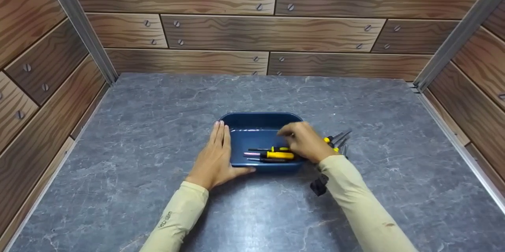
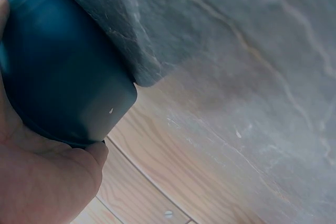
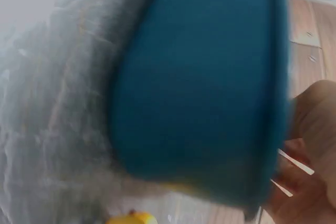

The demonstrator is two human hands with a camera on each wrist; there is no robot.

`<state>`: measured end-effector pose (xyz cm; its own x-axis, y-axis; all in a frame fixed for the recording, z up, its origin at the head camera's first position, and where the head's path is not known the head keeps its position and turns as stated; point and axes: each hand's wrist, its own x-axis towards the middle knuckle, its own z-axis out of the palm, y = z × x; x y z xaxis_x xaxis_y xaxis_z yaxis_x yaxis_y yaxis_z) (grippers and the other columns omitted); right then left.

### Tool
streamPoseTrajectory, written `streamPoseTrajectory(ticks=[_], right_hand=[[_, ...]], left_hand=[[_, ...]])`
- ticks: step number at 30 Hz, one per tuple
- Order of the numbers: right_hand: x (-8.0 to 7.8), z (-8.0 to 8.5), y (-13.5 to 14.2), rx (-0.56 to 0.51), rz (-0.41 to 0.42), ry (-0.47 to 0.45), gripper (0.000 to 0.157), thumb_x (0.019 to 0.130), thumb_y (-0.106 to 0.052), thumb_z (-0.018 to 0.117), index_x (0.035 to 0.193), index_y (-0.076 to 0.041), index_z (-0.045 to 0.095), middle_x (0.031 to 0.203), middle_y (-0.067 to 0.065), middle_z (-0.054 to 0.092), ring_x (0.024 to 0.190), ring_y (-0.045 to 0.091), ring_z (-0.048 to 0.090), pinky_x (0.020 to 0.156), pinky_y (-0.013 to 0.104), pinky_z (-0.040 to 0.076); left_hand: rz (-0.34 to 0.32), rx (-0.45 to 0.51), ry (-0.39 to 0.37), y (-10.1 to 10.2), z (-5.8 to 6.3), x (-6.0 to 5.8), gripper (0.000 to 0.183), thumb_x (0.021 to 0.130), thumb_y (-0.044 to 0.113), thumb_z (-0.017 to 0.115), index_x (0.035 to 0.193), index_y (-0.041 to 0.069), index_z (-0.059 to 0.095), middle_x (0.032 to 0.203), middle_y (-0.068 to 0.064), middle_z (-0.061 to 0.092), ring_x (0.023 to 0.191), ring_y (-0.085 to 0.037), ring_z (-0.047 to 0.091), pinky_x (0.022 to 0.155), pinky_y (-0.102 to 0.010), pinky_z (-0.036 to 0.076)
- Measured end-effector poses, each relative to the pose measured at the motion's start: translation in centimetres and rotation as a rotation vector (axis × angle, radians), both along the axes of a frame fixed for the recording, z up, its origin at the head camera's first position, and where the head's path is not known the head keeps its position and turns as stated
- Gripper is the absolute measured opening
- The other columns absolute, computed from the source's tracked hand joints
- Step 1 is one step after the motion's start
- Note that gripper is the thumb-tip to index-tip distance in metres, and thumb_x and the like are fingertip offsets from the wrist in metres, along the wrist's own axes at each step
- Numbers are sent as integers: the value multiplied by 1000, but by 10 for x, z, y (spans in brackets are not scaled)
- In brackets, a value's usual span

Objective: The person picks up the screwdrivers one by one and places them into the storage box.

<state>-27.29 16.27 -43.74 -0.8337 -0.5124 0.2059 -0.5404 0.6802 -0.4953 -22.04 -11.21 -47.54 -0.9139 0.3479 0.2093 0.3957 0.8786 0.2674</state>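
Observation:
A dark blue rectangular tray [image 1: 248, 139] sits on the table. Inside, near its front wall, lie several screwdrivers with yellow and black handles, one a yellow-handled screwdriver [image 1: 281, 155]. My left hand [image 1: 213, 157] lies along the tray's left side, fingers straight at the rim and thumb stretched along the front wall. Over the tray's right end, my blurred right hand [image 1: 307, 141] has loosely bent fingers, with nothing visible in them. Beyond that wrist, more screwdrivers [image 1: 338, 139] lie on the table, partly hidden. The right wrist view shows the tray's outer wall [image 3: 194, 77] up close.
The table [image 1: 165, 98] has a grey marbled top. Wood-patterned panels [image 1: 221, 31] stand behind it and along both sides, with metal posts [image 1: 85, 27] at the corners. A small black device [image 1: 318, 186] is under the right wrist.

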Motion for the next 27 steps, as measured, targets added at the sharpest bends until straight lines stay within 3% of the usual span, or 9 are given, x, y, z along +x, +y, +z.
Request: streamPoseTrajectory(ticks=[5, 10, 18, 22, 27], right_hand=[[3, 8, 22, -114, -85, 90, 22, 85, 13, 65, 102, 6, 76, 101, 17, 75, 92, 32, 71, 82, 45, 59], [7, 11, 46, -180, -219, 100, 19, 87, 10, 69, 105, 7, 75, 99, 20, 75, 86, 34, 72, 77, 48, 60], [20, 10, 88, -153, -446, 93, 16, 87, 1, 71, 102, 8, 74, 92, 22, 74, 82, 36, 70, 77, 51, 57], [27, 13, 109, -76, -502, -44, 24, 89, -8, 73, 104, 10, 72, 93, 23, 72, 83, 36, 68, 78, 50, 55], [36, 13, 132, -13, -522, -321, 38, 88, -17, 72, 107, 14, 65, 90, 21, 70, 80, 30, 67, 74, 43, 57]], left_hand=[[-2, -7, 5, 1, 0, 0, 136, 73, 84, 64, 155, -14, 18, 162, -33, 11, 153, -42, 9, 121, -45, 23], [5, -2, -18, 1, 1, 0, 136, 73, 83, 65, 156, -13, 16, 163, -32, 9, 153, -41, 7, 122, -45, 20], [9, -28, -48, 2, 2, 1, 136, 74, 85, 62, 157, -12, 13, 164, -31, 5, 154, -39, 4, 122, -44, 17], [14, -27, -48, 2, 2, 0, 136, 74, 85, 62, 156, -12, 13, 164, -31, 6, 154, -40, 4, 122, -45, 18], [7, -9, -31, 2, 1, 1, 136, 73, 83, 66, 156, -13, 16, 163, -32, 8, 153, -41, 6, 122, -46, 20]])
